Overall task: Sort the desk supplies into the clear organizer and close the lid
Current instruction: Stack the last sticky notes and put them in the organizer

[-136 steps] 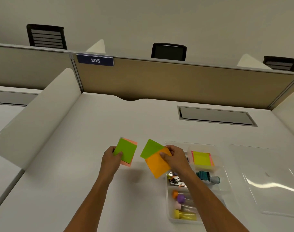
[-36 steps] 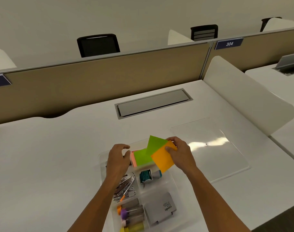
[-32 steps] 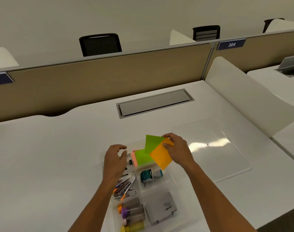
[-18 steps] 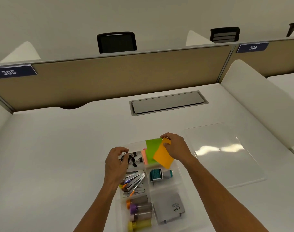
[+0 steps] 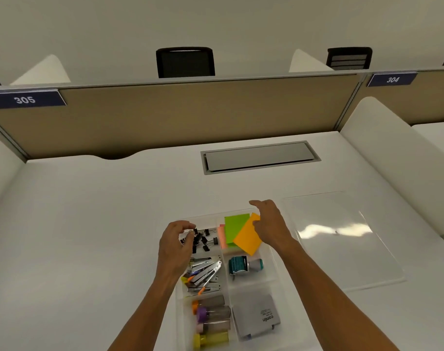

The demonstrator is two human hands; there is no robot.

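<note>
The clear organizer [image 5: 279,272] stands on the white desk near the front edge. Green [image 5: 236,228], orange [image 5: 247,240] and pink [image 5: 222,238] sticky notes lie in its far right compartment, the orange one tilted. My right hand [image 5: 272,228] hovers at their right edge with the index finger raised and the thumb touching the orange note. My left hand [image 5: 175,243] hangs loosely curled over the black binder clips [image 5: 203,240] and holds nothing that I can see. The clear lid [image 5: 342,239] lies flat on the desk to the right of the organizer.
Other compartments hold metal clips [image 5: 205,273], a teal tape roller [image 5: 243,266], a grey box [image 5: 257,316] and tubes with coloured caps [image 5: 210,323]. A cable hatch [image 5: 260,157] sits farther back, before the beige partition [image 5: 190,115]. A white divider [image 5: 398,153] bounds the right side.
My right hand has lowered the green and orange notes into the far right compartment and loosened its pinch. My left hand stays over the binder clips. The view has turned slightly left.
</note>
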